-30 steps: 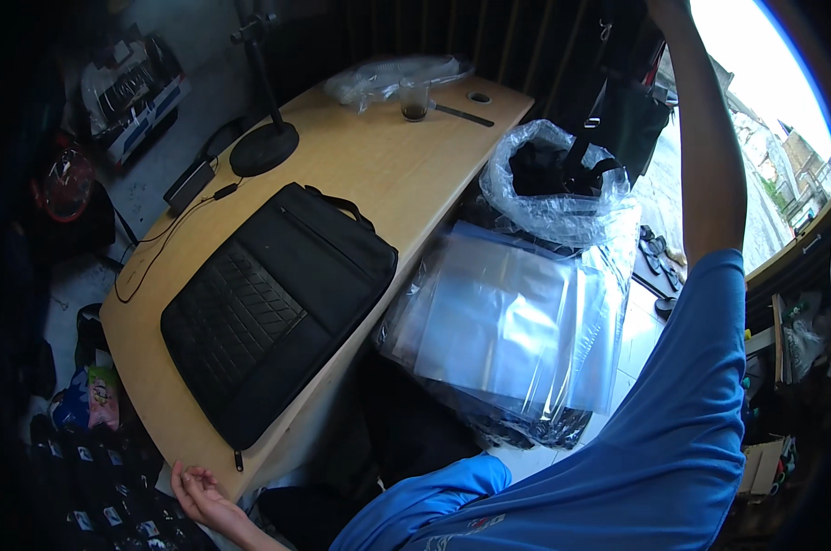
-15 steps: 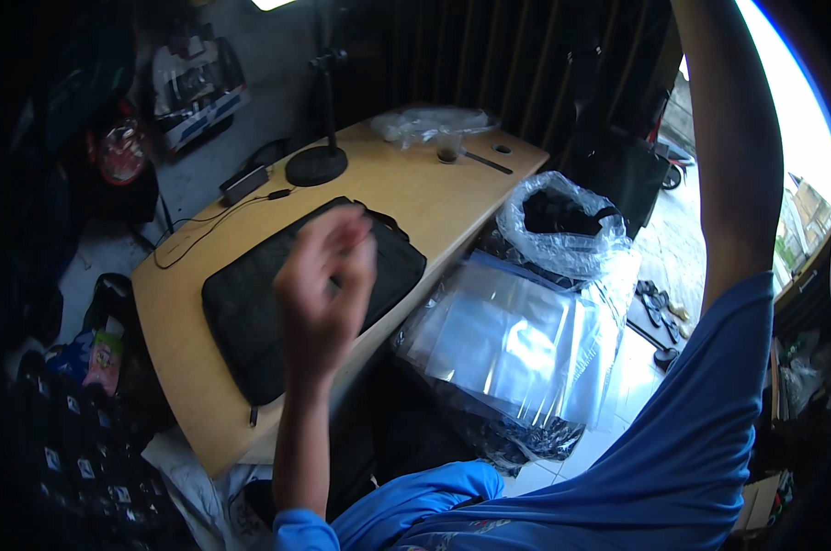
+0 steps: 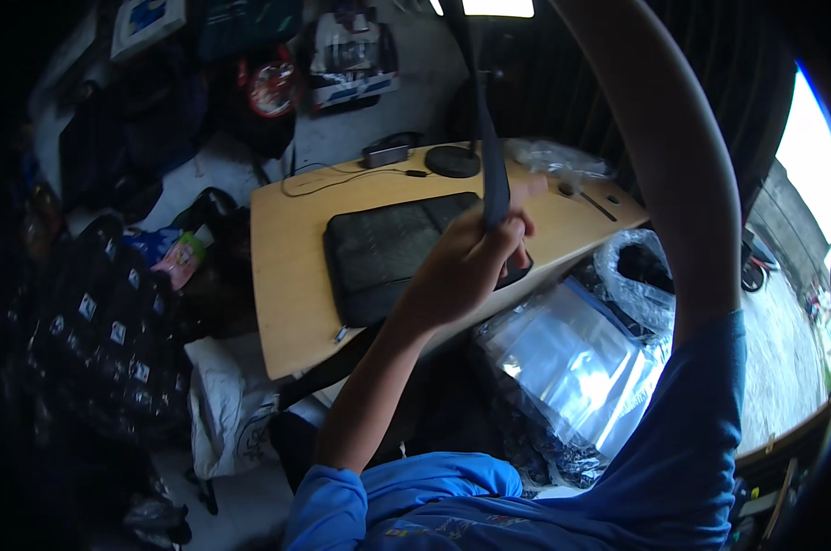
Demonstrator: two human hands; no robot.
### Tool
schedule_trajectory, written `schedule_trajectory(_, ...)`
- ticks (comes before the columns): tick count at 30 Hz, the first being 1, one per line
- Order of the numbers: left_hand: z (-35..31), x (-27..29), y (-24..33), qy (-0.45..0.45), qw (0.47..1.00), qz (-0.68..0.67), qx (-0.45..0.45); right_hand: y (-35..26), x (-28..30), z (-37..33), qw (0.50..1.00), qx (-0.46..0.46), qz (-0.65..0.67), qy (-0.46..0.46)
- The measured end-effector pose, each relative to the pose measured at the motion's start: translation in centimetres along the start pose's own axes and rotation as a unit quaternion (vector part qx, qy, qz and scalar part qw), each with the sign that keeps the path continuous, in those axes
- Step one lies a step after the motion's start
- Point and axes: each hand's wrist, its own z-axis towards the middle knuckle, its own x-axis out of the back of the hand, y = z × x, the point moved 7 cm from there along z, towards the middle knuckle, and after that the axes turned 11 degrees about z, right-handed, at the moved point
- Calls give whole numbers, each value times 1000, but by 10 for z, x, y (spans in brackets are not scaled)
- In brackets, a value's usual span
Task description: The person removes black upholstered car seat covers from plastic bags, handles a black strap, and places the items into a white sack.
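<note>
One strap [image 3: 495, 179] — dark, flat, narrow — runs nearly upright.

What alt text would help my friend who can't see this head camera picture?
A left hand grips a dark strap running up out of view; the right arm is raised. Beyond, a black laptop bag lies on a wooden desk.

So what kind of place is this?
Probably a small workroom or shop: there's a black bag on the wooden desk, and clear plastic sleeves are piled beside the desk.
</note>
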Motion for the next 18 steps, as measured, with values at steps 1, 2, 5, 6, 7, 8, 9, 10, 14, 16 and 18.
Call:
schedule_trajectory(1,-18,3,7,-22,996,83,14,-9,-28,-9,969,146,-184,-75)
schedule_trajectory(2,-40,10,12,-40,985,165,32,-19,-58,-28,880,283,-355,-143)
schedule_trajectory(5,-109,49,49,90,975,196,50,-35,-77,-70,923,303,-140,-192)
schedule_trajectory(6,-132,59,67,120,966,226,46,-23,-79,-74,959,78,157,-221)
schedule_trajectory(7,-150,68,82,145,955,255,41,-10,-94,-89,860,-157,428,-229)
schedule_trajectory(8,-166,76,95,182,951,247,35,-23,-105,-101,849,-156,449,-233)
schedule_trajectory(9,-180,82,107,218,946,238,28,-29,-122,-116,801,-238,489,-251)
schedule_trajectory(10,-191,84,124,244,943,226,16,-37,-136,-132,747,-317,519,-267)
schedule_trajectory(14,-194,89,167,168,965,190,-63,-61,-184,-192,625,-370,623,-289)
schedule_trajectory(16,-188,95,185,169,955,230,-78,-84,-190,-224,569,-424,607,-357)
schedule_trajectory(18,-180,104,190,186,956,222,-42,-90,-203,-250,513,-441,652,-342)
